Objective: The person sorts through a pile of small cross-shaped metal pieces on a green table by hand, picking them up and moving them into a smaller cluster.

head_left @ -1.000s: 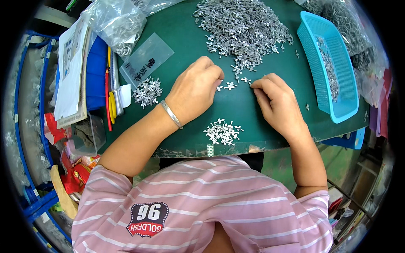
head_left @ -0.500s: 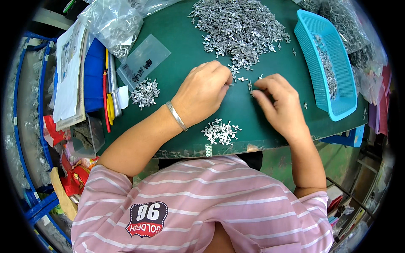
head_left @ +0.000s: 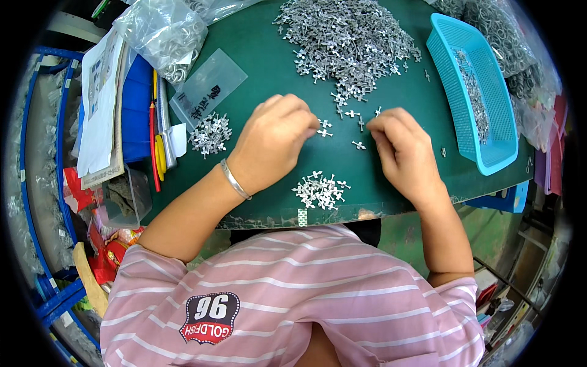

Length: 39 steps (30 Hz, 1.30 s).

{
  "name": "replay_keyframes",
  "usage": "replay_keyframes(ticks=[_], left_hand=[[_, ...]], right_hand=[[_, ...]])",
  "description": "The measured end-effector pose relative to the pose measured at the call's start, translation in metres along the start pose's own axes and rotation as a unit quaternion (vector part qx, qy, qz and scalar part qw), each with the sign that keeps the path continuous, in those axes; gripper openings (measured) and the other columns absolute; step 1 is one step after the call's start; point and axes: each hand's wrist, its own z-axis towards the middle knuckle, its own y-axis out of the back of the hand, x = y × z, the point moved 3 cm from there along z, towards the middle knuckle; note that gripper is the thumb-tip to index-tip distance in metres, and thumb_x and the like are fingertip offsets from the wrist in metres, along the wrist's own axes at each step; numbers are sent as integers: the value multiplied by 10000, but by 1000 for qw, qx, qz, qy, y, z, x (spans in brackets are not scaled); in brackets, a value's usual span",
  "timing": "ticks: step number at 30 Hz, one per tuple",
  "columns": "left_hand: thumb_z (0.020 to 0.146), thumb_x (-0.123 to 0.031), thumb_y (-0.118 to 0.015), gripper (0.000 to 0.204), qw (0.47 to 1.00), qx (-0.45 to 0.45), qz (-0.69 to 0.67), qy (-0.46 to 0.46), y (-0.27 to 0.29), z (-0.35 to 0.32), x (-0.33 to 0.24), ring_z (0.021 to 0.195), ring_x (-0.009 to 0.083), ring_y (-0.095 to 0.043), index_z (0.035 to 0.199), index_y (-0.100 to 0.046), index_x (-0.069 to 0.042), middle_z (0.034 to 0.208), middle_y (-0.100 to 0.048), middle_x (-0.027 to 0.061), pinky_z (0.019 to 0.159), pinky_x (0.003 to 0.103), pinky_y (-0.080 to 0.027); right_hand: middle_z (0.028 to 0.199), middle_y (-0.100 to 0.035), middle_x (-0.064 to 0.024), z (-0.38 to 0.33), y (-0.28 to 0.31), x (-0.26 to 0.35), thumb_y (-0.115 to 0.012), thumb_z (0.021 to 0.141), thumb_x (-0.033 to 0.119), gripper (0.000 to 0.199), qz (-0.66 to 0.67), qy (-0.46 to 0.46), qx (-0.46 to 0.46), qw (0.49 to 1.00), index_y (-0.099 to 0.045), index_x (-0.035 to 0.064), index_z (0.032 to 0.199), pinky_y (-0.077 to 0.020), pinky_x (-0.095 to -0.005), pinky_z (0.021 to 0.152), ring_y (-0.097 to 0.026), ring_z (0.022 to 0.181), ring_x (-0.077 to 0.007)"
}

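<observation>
1. Across the green tabletop [head_left: 263, 61], small silvery metal pieces, each shaped like a little cross, lie in several groups; the large heap [head_left: 348, 46] sits at the far side, trailing toward the hands.
2. The left hand [head_left: 272, 144] is above the tabletop, its fingers bent and the fingertips drawn close together beside a pair of pieces [head_left: 324, 132]. I cannot tell whether it pinches one. A silvery bracelet [head_left: 235, 180] circles that wrist.
3. The right hand [head_left: 403, 150] is loosely curled, its fingertips right by an upright-lying piece [head_left: 361, 123] below the heap's tail. Whether it touches or grips that piece cannot be made out.
4. Between the hands, a single piece [head_left: 359, 145] lies apart from the others on the bare green surface.
5. Near the front edge is a small pile [head_left: 321, 191] of brighter pieces; another small pile [head_left: 211, 134] lies left of the left hand, beside a flat clear bag [head_left: 220, 79].
6. To the right stands a turquoise basket [head_left: 496, 166] with small metal parts inside.
7. Along the left side are a bulging clear bag [head_left: 168, 43] of rings, a blue bin [head_left: 137, 119], a red pen [head_left: 153, 144] and white papers [head_left: 101, 104].
</observation>
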Motion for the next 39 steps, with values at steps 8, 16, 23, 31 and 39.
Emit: replay_keyframes(ticks=[8, 16, 23, 31, 39], left_hand=[[802, -31, -721, 138, 997, 47, 27, 53, -5, 7, -3, 866, 324, -609, 920, -651, -28, 911, -598, 119, 773, 409, -490], [819, -1, -698, 137, 997, 46, -12, 55, -5, 11, 1, 801, 313, -614, 944, -642, -6, 875, -590, 129, 705, 382, -501], [803, 5, -709, 160, 998, 19, -25, 49, -1, 4, 4, 815, 314, -617, 953, -655, -13, 884, -600, 131, 708, 390, -502], [774, -7, -721, 139, 999, 32, 18, 28, -18, 17, -3, 829, 329, -608, 884, -639, -25, 866, -608, 114, 744, 420, -489], [770, 11, -705, 114, 997, 18, 81, -10, -11, 16, -2, 822, 298, -618, 846, -634, -34, 840, -614, 97, 773, 404, -477]], right_hand=[[874, -615, -96, 27, -14, 2, -688, 813, 65, 69, -79, 47, 47, 995, -660, 40, 871, -474, -419, 752, -599, 847, -316], [866, -619, -126, 36, -31, -1, -681, 801, 36, 88, -65, 54, 34, 996, -666, 29, 887, -483, -446, 759, -612, 868, -341], [829, -618, -134, 37, -20, 4, -673, 802, 13, 52, -57, 60, 26, 996, -676, 9, 854, -494, -443, 732, -608, 822, -341], [870, -611, -99, 31, -19, 0, -680, 799, 12, 75, -52, 47, 65, 995, -670, 35, 869, -472, -430, 775, -597, 871, -313], [869, -627, -102, 28, 6, -10, -677, 799, 7, 67, -69, 8, 20, 997, -663, 36, 857, -482, -426, 756, -606, 845, -320]])
